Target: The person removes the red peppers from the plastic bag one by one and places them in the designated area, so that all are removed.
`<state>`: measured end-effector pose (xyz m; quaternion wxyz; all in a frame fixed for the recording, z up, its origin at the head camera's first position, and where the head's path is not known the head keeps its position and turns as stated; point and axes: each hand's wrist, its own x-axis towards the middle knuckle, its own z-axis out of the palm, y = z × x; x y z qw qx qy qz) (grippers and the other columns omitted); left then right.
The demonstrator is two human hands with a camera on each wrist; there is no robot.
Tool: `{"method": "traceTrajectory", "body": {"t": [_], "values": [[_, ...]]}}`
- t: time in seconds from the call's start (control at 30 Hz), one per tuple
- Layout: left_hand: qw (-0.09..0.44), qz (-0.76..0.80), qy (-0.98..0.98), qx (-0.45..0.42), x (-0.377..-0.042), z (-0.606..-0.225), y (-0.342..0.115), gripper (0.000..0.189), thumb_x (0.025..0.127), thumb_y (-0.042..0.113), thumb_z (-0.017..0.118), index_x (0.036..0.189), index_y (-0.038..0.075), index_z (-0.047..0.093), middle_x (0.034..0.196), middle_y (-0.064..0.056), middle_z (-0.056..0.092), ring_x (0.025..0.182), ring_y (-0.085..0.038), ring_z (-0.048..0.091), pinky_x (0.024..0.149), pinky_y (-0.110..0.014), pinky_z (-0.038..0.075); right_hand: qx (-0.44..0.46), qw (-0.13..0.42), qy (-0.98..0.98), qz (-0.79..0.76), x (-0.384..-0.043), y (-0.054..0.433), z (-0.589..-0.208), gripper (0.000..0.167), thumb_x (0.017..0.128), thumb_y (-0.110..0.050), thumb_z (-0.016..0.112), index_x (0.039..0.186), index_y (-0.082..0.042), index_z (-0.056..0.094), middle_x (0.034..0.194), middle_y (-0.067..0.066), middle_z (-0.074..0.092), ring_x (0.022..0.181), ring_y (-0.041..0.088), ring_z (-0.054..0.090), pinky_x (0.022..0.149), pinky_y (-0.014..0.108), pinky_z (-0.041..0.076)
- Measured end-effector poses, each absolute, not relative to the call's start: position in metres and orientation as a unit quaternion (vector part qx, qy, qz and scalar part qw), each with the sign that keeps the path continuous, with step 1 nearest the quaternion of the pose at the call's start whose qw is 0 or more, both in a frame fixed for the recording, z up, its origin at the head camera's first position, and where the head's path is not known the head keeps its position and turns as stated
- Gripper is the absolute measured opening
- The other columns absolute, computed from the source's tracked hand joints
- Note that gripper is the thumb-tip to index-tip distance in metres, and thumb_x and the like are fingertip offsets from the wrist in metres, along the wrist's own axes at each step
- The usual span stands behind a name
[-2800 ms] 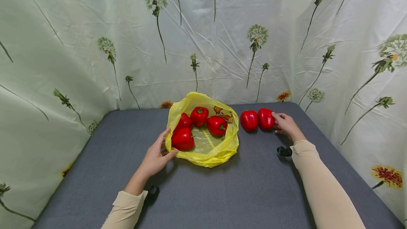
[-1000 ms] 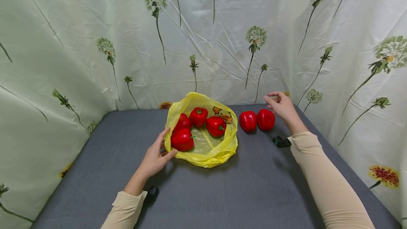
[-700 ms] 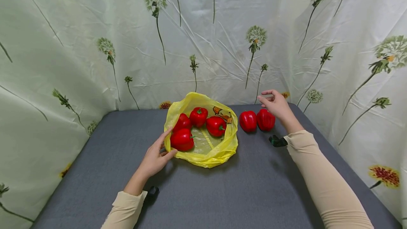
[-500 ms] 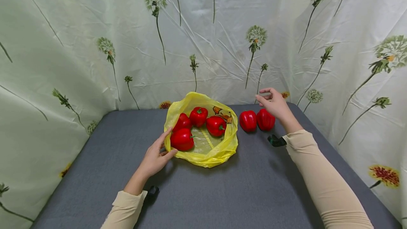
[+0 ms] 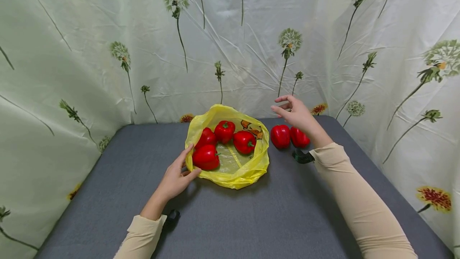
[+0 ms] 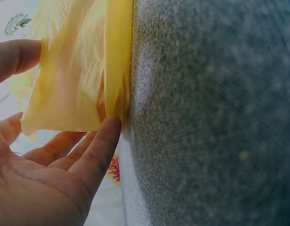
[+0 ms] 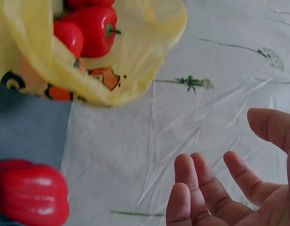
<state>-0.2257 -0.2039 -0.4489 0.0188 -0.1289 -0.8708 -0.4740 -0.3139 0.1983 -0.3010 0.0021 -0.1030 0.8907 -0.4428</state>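
A yellow plastic bag [image 5: 248, 178] stands with its mouth spread wide, several red bell peppers [image 5: 206, 158] inside it. My left hand [image 5: 175, 180] rests against the bag's left side, thumb and fingers spread; in the left wrist view its extended fingers [image 6: 95, 150] touch the thin plastic. To the right of the bag, two more red bell peppers [image 5: 280, 136] lie side by side on the table. Above and behind them my right hand [image 5: 298, 116] is raised, fingers loosely bent and holding nothing. The right wrist view has one loose pepper [image 7: 34, 194] at lower left.
The dark grey cloth-covered table [image 5: 230, 223] ends at the back and sides against a pale curtain [image 5: 258, 51] printed with dandelions. Black straps [image 5: 303, 156] are worn at both wrists, below the beige sleeves.
My right hand has let go of the rightmost pepper, risen and moved left above the two peppers, which stay beside the bag. The left hand and the bag have hardly moved.
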Motion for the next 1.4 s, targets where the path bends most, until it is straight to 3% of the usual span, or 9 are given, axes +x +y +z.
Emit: {"method": "traceTrajectory", "body": {"t": [0.2, 0.4, 0.53, 0.7, 0.87, 0.93, 1.17, 1.4], "values": [[0.018, -0.472, -0.872, -0.130, -0.224, -0.447, -0.205, 0.086, 0.102, 0.018, 0.076, 0.172, 0.021, 0.026, 0.174, -0.019, 0.033, 0.146, -0.052, 0.051, 0.107, -0.058, 0.058, -0.107, 0.027, 0.892, -0.438, -0.315, 0.177, -0.303, 0.052, 0.110, -0.038, 0.062, 0.150, -0.007, 0.050, 0.140, 0.024, 0.064, 0.121, 0.038, 0.069, 0.085, 0.032, 0.054], [0.020, -0.474, -0.871, -0.126, -0.224, -0.448, -0.203, 0.087, 0.101, 0.017, 0.077, 0.172, 0.022, 0.027, 0.173, -0.020, 0.035, 0.145, -0.051, 0.053, 0.107, -0.058, 0.058, -0.128, 0.055, 0.884, -0.446, -0.314, 0.157, -0.307, 0.049, 0.109, -0.035, 0.064, 0.147, -0.008, 0.052, 0.136, 0.024, 0.065, 0.120, 0.041, 0.070, 0.099, 0.051, 0.058], [0.018, -0.475, -0.871, -0.122, -0.225, -0.449, -0.203, 0.088, 0.101, 0.016, 0.077, 0.172, 0.023, 0.026, 0.173, -0.020, 0.036, 0.145, -0.051, 0.053, 0.107, -0.058, 0.058, -0.143, 0.081, 0.878, -0.450, -0.315, 0.146, -0.310, 0.048, 0.109, -0.034, 0.064, 0.148, -0.009, 0.052, 0.138, 0.024, 0.065, 0.122, 0.044, 0.068, 0.104, 0.058, 0.056], [0.016, -0.476, -0.871, -0.122, -0.225, -0.449, -0.203, 0.087, 0.101, 0.015, 0.077, 0.172, 0.022, 0.026, 0.173, -0.020, 0.035, 0.145, -0.051, 0.053, 0.107, -0.057, 0.058, -0.157, 0.102, 0.874, -0.448, -0.317, 0.132, -0.312, 0.049, 0.110, -0.033, 0.064, 0.150, -0.008, 0.052, 0.138, 0.025, 0.066, 0.123, 0.044, 0.068, 0.102, 0.056, 0.057], [0.016, -0.475, -0.871, -0.122, -0.224, -0.448, -0.202, 0.088, 0.101, 0.016, 0.077, 0.172, 0.023, 0.026, 0.173, -0.020, 0.035, 0.145, -0.051, 0.053, 0.108, -0.058, 0.058, -0.161, 0.116, 0.869, -0.454, -0.317, 0.118, -0.315, 0.049, 0.109, -0.033, 0.065, 0.149, -0.008, 0.052, 0.129, 0.020, 0.069, 0.119, 0.043, 0.067, 0.083, 0.037, 0.059], [0.016, -0.474, -0.872, -0.121, -0.225, -0.448, -0.201, 0.088, 0.101, 0.016, 0.077, 0.172, 0.023, 0.026, 0.173, -0.020, 0.035, 0.145, -0.051, 0.053, 0.108, -0.058, 0.058, -0.166, 0.122, 0.869, -0.451, -0.319, 0.113, -0.317, 0.050, 0.109, -0.034, 0.064, 0.150, -0.007, 0.052, 0.129, 0.020, 0.069, 0.119, 0.043, 0.067, 0.081, 0.035, 0.059], [0.017, -0.472, -0.873, -0.124, -0.224, -0.447, -0.201, 0.088, 0.101, 0.016, 0.077, 0.172, 0.022, 0.026, 0.173, -0.019, 0.035, 0.144, -0.051, 0.053, 0.107, -0.058, 0.058, -0.171, 0.160, 0.860, -0.454, -0.323, 0.092, -0.323, 0.054, 0.108, -0.034, 0.066, 0.152, -0.006, 0.049, 0.136, 0.025, 0.067, 0.123, 0.042, 0.067, 0.104, 0.054, 0.058], [0.015, -0.468, -0.875, -0.125, -0.224, -0.446, -0.201, 0.086, 0.102, 0.018, 0.076, 0.172, 0.019, 0.026, 0.173, -0.022, 0.034, 0.142, -0.052, 0.054, 0.106, -0.059, 0.058, -0.174, 0.187, 0.860, -0.442, -0.325, 0.066, -0.333, 0.057, 0.106, -0.034, 0.070, 0.150, -0.004, 0.051, 0.134, 0.025, 0.068, 0.101, 0.026, 0.071, 0.102, 0.054, 0.060]]}}
